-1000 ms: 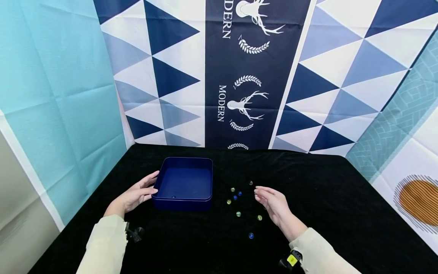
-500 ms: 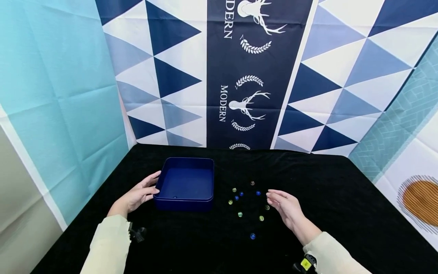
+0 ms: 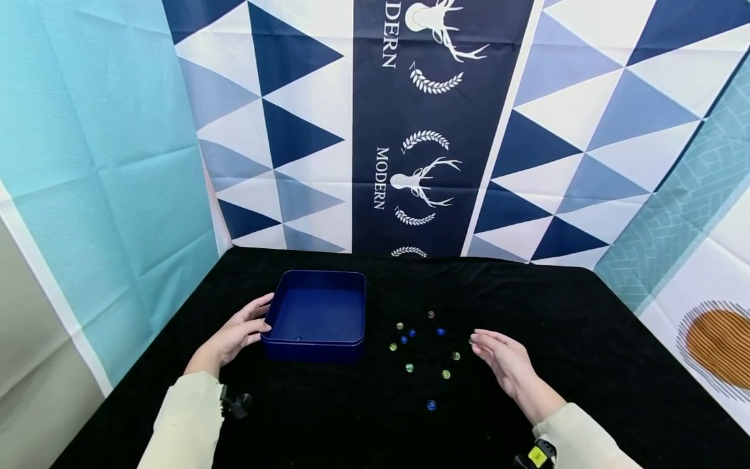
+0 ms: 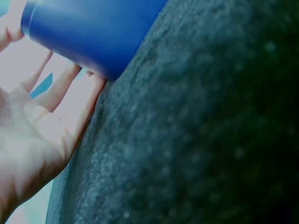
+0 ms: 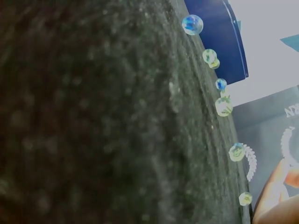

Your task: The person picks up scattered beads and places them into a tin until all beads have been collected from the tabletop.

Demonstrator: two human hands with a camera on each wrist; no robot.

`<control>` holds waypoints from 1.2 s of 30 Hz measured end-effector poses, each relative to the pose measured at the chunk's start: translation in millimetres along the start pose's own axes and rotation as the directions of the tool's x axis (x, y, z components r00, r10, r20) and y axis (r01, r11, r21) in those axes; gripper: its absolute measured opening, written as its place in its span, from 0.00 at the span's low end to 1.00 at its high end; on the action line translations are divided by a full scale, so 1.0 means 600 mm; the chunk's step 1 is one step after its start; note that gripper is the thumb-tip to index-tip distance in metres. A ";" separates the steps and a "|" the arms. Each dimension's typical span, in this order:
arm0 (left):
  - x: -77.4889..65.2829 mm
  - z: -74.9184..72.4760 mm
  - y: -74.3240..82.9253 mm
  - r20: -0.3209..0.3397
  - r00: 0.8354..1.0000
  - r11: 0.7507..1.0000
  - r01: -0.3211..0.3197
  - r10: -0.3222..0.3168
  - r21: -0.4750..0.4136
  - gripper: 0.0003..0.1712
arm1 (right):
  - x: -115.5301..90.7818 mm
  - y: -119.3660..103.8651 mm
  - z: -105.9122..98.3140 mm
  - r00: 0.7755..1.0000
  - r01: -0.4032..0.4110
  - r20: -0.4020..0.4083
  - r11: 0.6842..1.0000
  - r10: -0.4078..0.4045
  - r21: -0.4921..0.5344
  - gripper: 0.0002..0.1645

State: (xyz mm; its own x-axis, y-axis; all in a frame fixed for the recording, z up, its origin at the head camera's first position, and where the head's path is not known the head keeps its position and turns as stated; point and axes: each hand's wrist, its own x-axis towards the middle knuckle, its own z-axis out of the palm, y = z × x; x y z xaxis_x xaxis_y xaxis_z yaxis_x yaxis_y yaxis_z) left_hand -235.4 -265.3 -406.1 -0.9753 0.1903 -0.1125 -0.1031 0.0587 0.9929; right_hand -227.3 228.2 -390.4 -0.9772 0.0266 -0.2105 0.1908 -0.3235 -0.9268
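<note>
A dark blue square box point(image 3: 313, 352) stands on the black cloth. My left hand point(image 3: 231, 339) rests against its left side, thumb by the rim at the near corner; in the left wrist view its fairly straight fingers point(image 4: 60, 91) touch the box's outer wall. Several glass marbles lie right of the box, among them a blue one point(image 3: 431, 405) and a yellow-green one point(image 3: 446, 374). Right of these my right hand point(image 3: 510, 368) hovers palm-inward, thumb and fingers close together. A pale marble point(image 5: 245, 199) is right at its fingertips; I cannot tell whether they pinch it.
Black cloth point(image 3: 328, 417) covers the table. Blue-and-white patterned fabric point(image 3: 293, 130) hangs behind, and turquoise fabric point(image 3: 105, 163) hangs on the left. Other blue marbles point(image 3: 441, 331) and a clear brownish one point(image 3: 431, 314) are farther back.
My right hand has moved right and slightly nearer. A blue and a greenish marble came into view on the cloth, then a pale one at the fingertips. My left hand stays at the box.
</note>
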 end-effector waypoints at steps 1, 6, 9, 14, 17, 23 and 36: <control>0.001 0.000 -0.001 -0.010 1.000 1.000 0.004 -0.004 0.006 0.42 | 0.001 0.000 -0.002 1.000 -0.002 -0.001 1.000 0.002 0.004 0.15; 0.006 0.006 0.002 -0.097 0.995 0.998 0.028 -0.023 0.050 0.41 | 0.003 0.002 -0.009 1.000 -0.028 -0.014 0.999 0.028 0.018 0.16; 0.009 0.011 0.005 -0.156 0.987 0.996 0.039 -0.026 0.082 0.40 | 0.006 0.003 -0.012 0.999 -0.034 -0.017 0.999 0.035 0.017 0.17; 0.012 0.018 0.011 -0.199 0.979 0.993 0.053 -0.032 0.102 0.40 | 0.008 0.004 -0.019 0.999 -0.048 0.009 0.999 0.048 -0.016 0.18; 0.012 0.022 0.016 -0.210 0.977 0.994 0.057 -0.036 0.096 0.41 | 0.010 0.003 -0.022 0.998 -0.053 0.032 0.998 0.054 -0.045 0.17; 0.017 0.029 0.016 -0.281 0.958 0.994 0.077 -0.053 0.078 0.40 | 0.018 0.002 -0.021 0.996 -0.045 0.074 0.993 0.053 -0.113 0.11; 0.023 0.036 0.016 -0.322 0.945 0.990 0.096 -0.058 0.104 0.39 | 0.039 0.004 -0.014 0.992 -0.069 0.095 0.978 0.089 -0.197 0.13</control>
State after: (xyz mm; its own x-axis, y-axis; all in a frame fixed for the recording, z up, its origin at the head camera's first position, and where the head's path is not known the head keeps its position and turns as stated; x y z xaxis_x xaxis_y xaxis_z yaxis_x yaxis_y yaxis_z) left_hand -245.5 -240.8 -399.1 -0.9785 -0.1394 -0.1520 -0.1757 0.1781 0.9682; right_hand -248.7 235.7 -400.0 -0.9609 -0.0918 -0.2613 0.2718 -0.1320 -0.9533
